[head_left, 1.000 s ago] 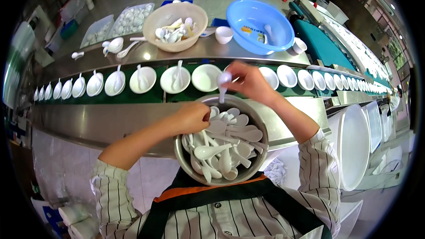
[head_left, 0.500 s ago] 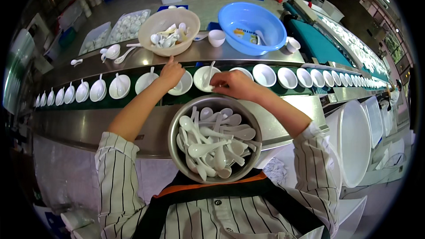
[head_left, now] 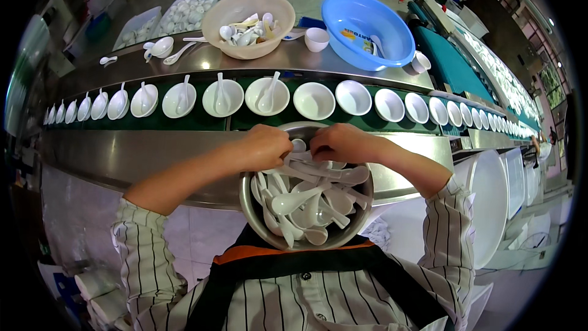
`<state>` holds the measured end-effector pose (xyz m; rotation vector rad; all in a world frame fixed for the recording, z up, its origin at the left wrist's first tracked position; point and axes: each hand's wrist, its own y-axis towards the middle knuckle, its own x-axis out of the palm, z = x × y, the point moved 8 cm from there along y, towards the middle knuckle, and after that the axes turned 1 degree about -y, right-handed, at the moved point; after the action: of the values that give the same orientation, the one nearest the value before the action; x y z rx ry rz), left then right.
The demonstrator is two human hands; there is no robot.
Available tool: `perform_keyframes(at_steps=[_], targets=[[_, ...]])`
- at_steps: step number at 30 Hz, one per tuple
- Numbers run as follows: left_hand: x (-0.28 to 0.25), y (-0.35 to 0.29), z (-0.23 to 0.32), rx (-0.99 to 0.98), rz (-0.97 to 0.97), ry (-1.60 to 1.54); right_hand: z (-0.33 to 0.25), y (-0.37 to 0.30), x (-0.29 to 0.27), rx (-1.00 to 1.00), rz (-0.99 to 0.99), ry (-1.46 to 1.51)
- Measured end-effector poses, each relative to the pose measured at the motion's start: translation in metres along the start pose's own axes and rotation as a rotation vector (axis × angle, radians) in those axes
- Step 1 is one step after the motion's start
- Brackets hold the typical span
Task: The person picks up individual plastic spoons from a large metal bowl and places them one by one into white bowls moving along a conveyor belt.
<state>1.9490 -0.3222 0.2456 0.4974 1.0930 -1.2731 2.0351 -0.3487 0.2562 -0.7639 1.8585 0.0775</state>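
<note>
A round metal bowl (head_left: 246, 199) heaped with white spoons (head_left: 288, 202) is in front of my body. My left hand (head_left: 269, 146) is closed at the bowl's far left side, fingers curled in over the spoons. Beside it, at the far right side, my right hand (head_left: 338, 142) has its fingers bent down into the bowl. What either hand grips is hidden by the fingers. Just beyond runs a green belt with a row of white bowls. The nearest bowl left of centre (head_left: 252, 93) has a spoon (head_left: 268, 95) leaning in it; the one to its right (head_left: 313, 100) has none.
A steel ledge (head_left: 184, 67) behind the belt carries a beige basin (head_left: 214, 18) with spoons, a blue basin (head_left: 337, 24), a small white cup (head_left: 316, 39) and loose spoons. White tubs (head_left: 490, 208) stand at the right. A teal conveyor (head_left: 450, 55) lies at the far right.
Both hands have come back from the bowls on the belt to the metal bowl of spoons. The spoon my right hand was touching now stands free in its bowl. The view has shifted.
</note>
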Motion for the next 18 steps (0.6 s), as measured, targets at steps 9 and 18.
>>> perform_keyframes(at_steps=[9,18], targets=[[-0.077,-0.003,-0.019,0.117,0.015,-0.563,0.012,0.002,-0.028,0.15,-0.029,0.316],[-0.019,0.07,-0.174,-0.471,0.591,-0.104,-0.005,0.023,0.006,-0.029,-0.162,-0.189]])
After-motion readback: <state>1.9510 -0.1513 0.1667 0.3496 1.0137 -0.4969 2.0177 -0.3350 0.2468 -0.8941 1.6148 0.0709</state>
